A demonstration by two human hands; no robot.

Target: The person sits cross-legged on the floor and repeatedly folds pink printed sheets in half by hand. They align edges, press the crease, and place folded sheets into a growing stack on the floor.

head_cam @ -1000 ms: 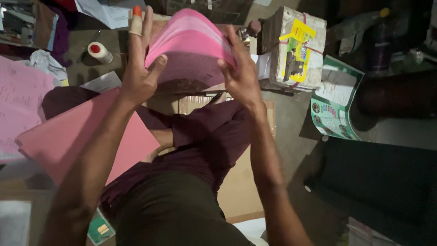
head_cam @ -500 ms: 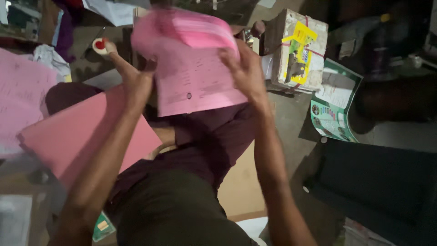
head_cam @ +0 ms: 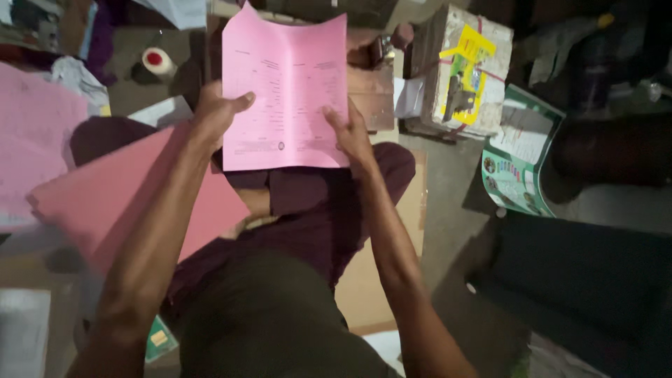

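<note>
Two hands, one pink sheet [head_cam: 283, 91].
We see left hand [head_cam: 217, 112] and right hand [head_cam: 350, 133] pinching its lower side edges; long axis runs away from us, probably creased mid-sheet.

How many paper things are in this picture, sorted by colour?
Pink: 3, the sheet in the left hand and right hand, the stack on the lap, the pile at the far left.
Green: 1, the booklet.
Total: 4

Dim grey floor [head_cam: 448, 203] (cluttered), flattened cardboard [head_cam: 371, 280].
</note>
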